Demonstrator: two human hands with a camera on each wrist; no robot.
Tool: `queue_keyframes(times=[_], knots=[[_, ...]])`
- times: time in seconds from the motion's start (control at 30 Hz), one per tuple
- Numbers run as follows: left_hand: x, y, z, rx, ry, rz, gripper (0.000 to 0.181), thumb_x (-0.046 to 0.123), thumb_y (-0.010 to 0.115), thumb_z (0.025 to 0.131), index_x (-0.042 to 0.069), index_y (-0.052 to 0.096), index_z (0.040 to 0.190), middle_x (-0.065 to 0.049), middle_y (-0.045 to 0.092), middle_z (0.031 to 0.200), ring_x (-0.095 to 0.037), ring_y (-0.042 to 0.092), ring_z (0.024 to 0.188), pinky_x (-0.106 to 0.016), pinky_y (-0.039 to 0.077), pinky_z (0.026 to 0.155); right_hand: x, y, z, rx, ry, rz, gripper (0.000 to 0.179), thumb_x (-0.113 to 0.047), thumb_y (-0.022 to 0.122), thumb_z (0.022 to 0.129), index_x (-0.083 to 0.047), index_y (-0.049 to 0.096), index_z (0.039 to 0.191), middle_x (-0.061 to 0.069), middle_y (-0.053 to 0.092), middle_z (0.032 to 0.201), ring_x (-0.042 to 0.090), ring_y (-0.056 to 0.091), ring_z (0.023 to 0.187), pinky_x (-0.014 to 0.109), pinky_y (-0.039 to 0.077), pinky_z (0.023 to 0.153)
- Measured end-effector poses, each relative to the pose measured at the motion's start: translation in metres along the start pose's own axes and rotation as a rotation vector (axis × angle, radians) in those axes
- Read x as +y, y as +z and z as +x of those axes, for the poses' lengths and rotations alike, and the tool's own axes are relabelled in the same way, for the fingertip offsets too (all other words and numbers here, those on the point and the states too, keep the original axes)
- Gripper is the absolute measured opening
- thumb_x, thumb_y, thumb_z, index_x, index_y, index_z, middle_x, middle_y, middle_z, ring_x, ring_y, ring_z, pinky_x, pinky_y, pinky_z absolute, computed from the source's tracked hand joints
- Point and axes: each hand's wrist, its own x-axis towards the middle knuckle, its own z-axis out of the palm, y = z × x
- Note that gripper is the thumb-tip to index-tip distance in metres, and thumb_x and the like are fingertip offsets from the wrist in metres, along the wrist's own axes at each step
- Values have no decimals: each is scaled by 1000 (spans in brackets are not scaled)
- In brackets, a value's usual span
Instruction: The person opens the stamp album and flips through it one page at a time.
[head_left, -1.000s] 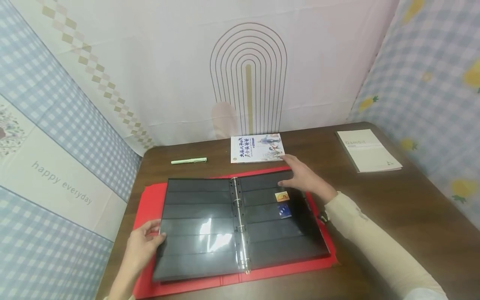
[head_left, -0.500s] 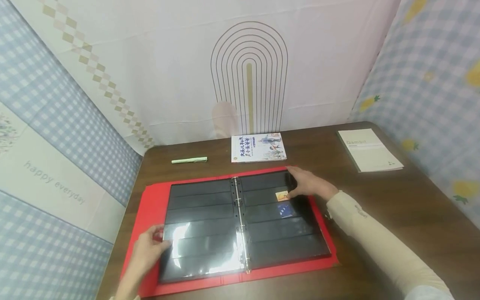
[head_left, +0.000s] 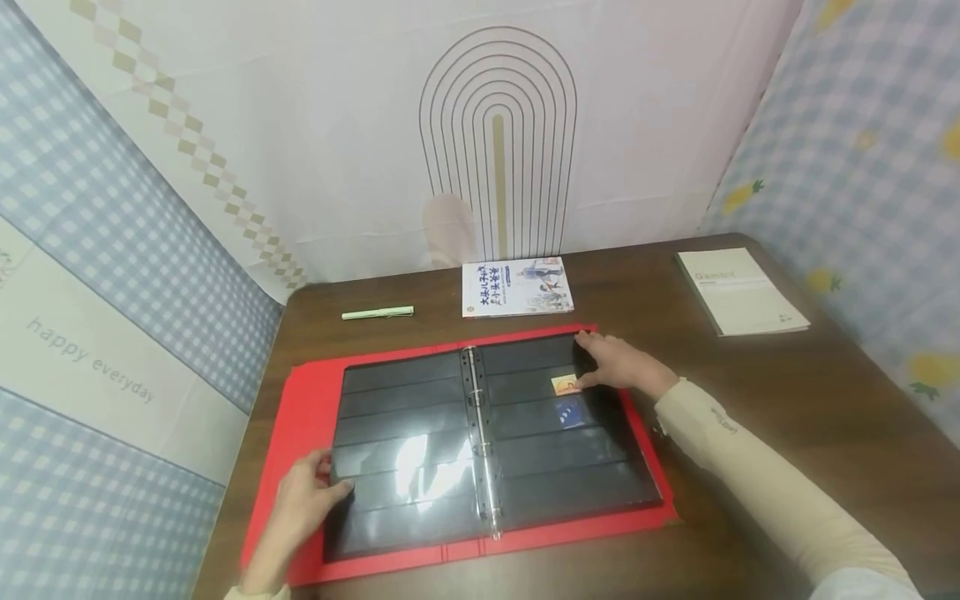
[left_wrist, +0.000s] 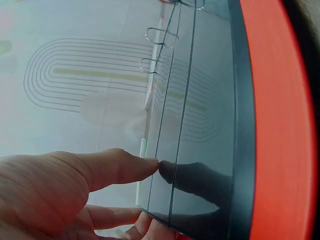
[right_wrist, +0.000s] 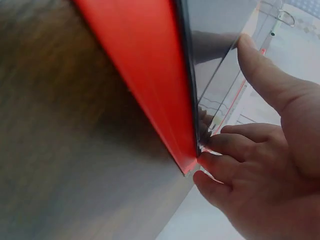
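A red ring-binder album (head_left: 300, 400) lies spread on the table, with black strip-pocket pages on both sides of its metal rings (head_left: 480, 417). My left hand (head_left: 300, 498) pinches the outer edge of the left black page (head_left: 397, 400), thumb on top and fingers at the edge. Over the upper right corner of the right black page (head_left: 555, 475) rests my right hand (head_left: 624, 363); its thumb touches the surface and its fingers lie at the page's edge, seen in the right wrist view. An orange-yellow stamp (head_left: 564, 384) sits by that thumb, above a blue stamp (head_left: 571, 414).
Behind the album lie a light green pen (head_left: 377, 313) and a picture-covered booklet (head_left: 517, 287). A pale book (head_left: 742, 292) is at the far right of the brown table (head_left: 622, 283). Patterned cloth hangs at the back and both sides.
My right hand has come down onto the right page's upper corner. My left hand has moved slightly right together with the left page's edge, and more red cover shows there.
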Motion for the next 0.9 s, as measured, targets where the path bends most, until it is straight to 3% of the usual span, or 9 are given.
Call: queue_keyframes(times=[0.23, 0.6, 0.9], knots=[[-2, 7, 2, -33, -12, 46, 68, 5, 81, 78, -21, 49, 132, -28, 59, 107, -31, 60, 88, -43, 54, 72, -2, 0, -2, 41, -14, -35, 86, -32, 85, 84, 10, 43, 146, 33, 48, 144, 47, 50, 127, 59, 39, 108], [-3, 15, -4, 62, 49, 80, 64, 6, 83, 73, -21, 55, 124, -23, 61, 95, -32, 59, 83, -50, 52, 75, -4, 2, -1, 83, -37, -81, 75, -26, 85, 84, 10, 51, 140, 28, 60, 131, 41, 60, 113, 56, 46, 101], [-4, 14, -5, 72, 35, 84, 66, 8, 84, 73, -20, 55, 126, -21, 61, 96, -29, 58, 82, -46, 50, 74, -7, 6, -2, 105, -65, -80, 69, -24, 85, 84, 10, 55, 137, 27, 64, 126, 38, 63, 107, 55, 49, 97]])
